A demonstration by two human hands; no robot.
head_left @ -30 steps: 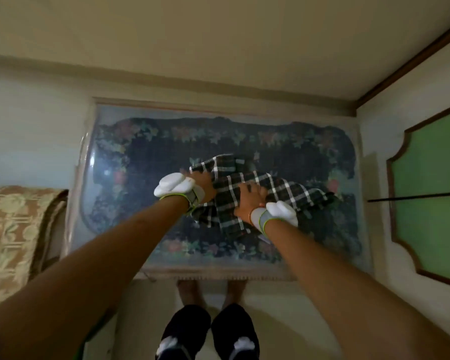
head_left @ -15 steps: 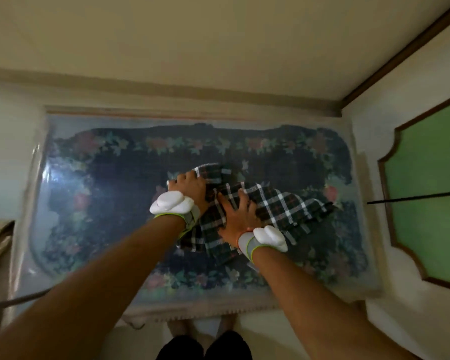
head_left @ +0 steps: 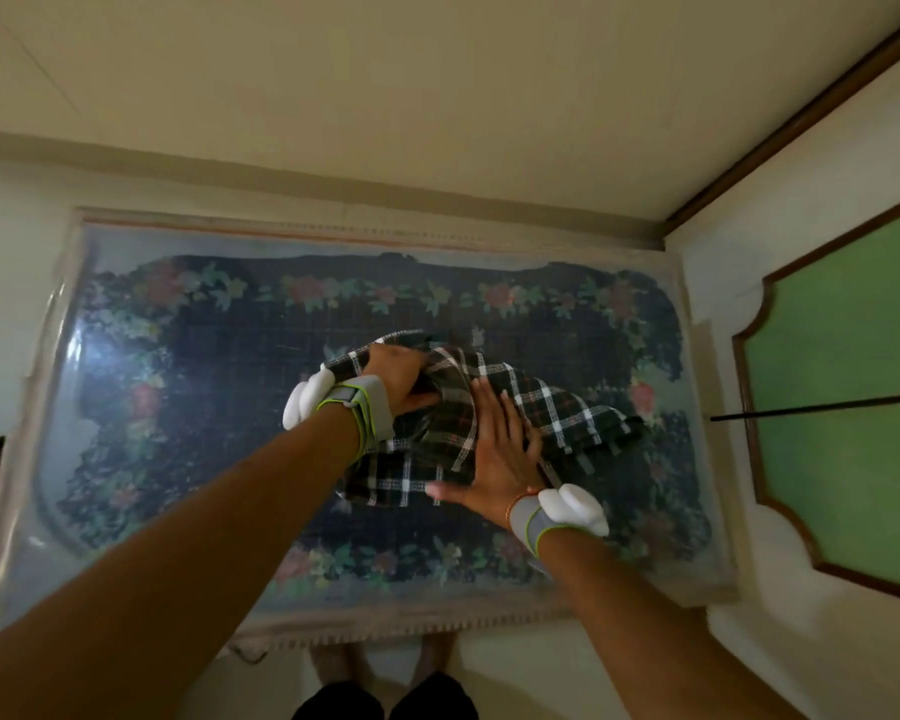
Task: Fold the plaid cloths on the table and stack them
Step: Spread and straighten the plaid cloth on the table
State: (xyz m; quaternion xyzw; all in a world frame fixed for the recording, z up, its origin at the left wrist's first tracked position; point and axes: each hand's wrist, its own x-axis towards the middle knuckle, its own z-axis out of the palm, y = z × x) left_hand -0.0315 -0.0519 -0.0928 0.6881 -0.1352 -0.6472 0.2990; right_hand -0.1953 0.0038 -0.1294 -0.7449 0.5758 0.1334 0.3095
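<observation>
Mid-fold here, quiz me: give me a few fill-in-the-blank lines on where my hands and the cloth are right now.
1. The right hand lies ____ with fingers spread on the plaid cloth.
2. The left hand is ____ around a bunch of the cloth.
3. The cloth lies on a table with a ____ pattern.

Missing words: flat; closed; floral

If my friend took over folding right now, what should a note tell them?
Left hand: closed, gripping a bunch of the plaid cloth at its far left part.
Right hand: open, flat, pressing the cloth's middle down.
The cloth lies rumpled near the middle of the floral table, its right end trailing out.
Done: no neat fold visible, no stack.
Left: finish folding this cloth and stack it. I cannot tell how many cloths are in the bundle.
</observation>
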